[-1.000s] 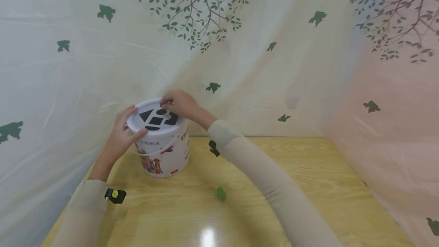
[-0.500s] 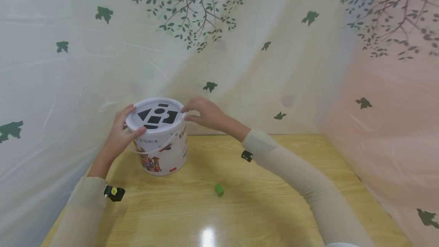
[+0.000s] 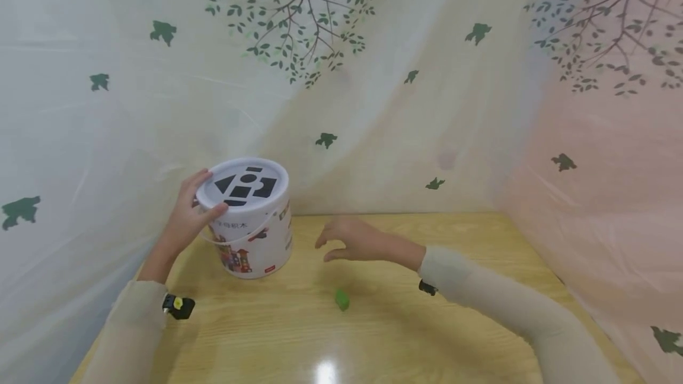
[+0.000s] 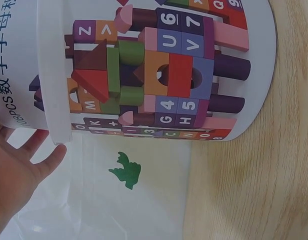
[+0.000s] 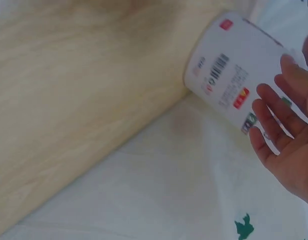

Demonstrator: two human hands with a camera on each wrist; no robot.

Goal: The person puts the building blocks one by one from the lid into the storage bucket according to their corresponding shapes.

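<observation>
A white toy-block bucket (image 3: 261, 242) stands upright at the table's back left; its lid (image 3: 248, 162) has several dark shaped openings. My left hand (image 3: 187, 215) holds the lid's left side, thumb on the front edge and fingers around the back. In the left wrist view, printed blocks cover the bucket wall (image 4: 254, 90), and the left hand (image 4: 16, 175) shows beside the rim. My right hand (image 3: 354, 239) hovers over the table right of the bucket, fingers loosely bent and nothing in them. In front of it lies a small green block (image 3: 342, 299).
The wooden table (image 3: 256, 336) runs back to a hanging pale curtain (image 3: 384, 170) printed with trees and green birds. More curtain closes in on the left and right sides. The bucket's thin white handle (image 3: 242, 239) hangs down across its front.
My right hand has left the bucket's lid, moving right and down toward the green block. The left hand keeps its hold on the lid's edge, and the bucket stays in place.
</observation>
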